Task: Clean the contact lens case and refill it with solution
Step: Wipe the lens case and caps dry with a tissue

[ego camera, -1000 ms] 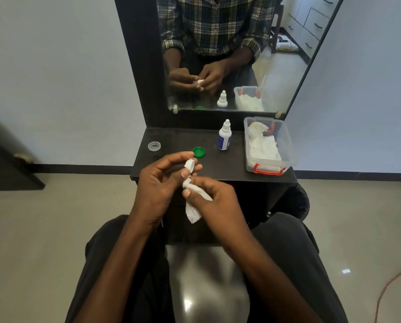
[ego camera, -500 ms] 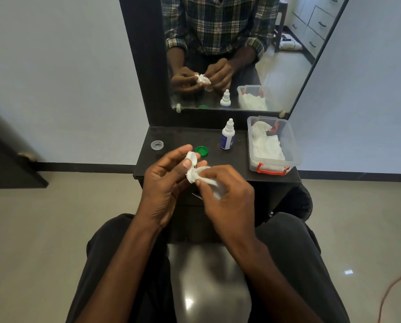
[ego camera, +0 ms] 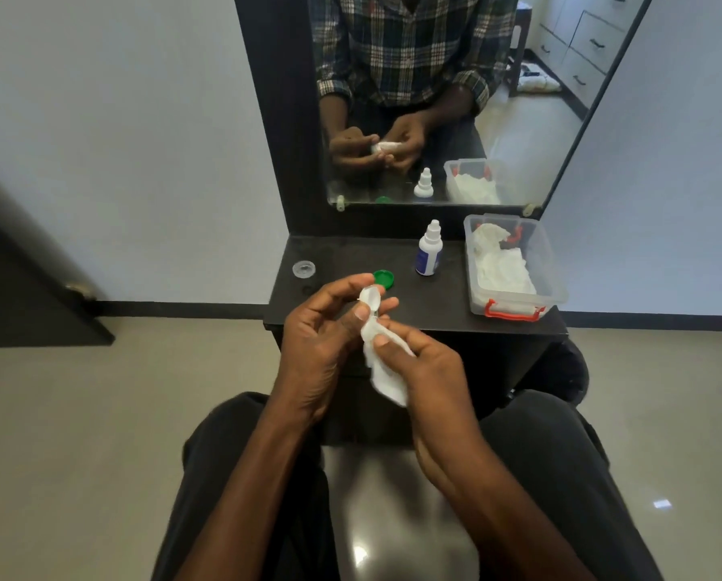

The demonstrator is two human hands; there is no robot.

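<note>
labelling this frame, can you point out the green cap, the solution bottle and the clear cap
green cap (ego camera: 384, 279), head view, on its top face
solution bottle (ego camera: 428, 256), head view, on its white body
clear cap (ego camera: 303, 269), head view, on its centre

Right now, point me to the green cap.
In the head view the green cap lies on the dark shelf, just beyond the left hand, between the clear cap and the solution bottle.

Your clear lens case (ego camera: 369, 297) sits pinched upright at the white tissue (ego camera: 386, 371), its green cap (ego camera: 383, 279) and clear cap (ego camera: 303, 269) lying apart beside the upright solution bottle (ego camera: 429, 255).
</note>
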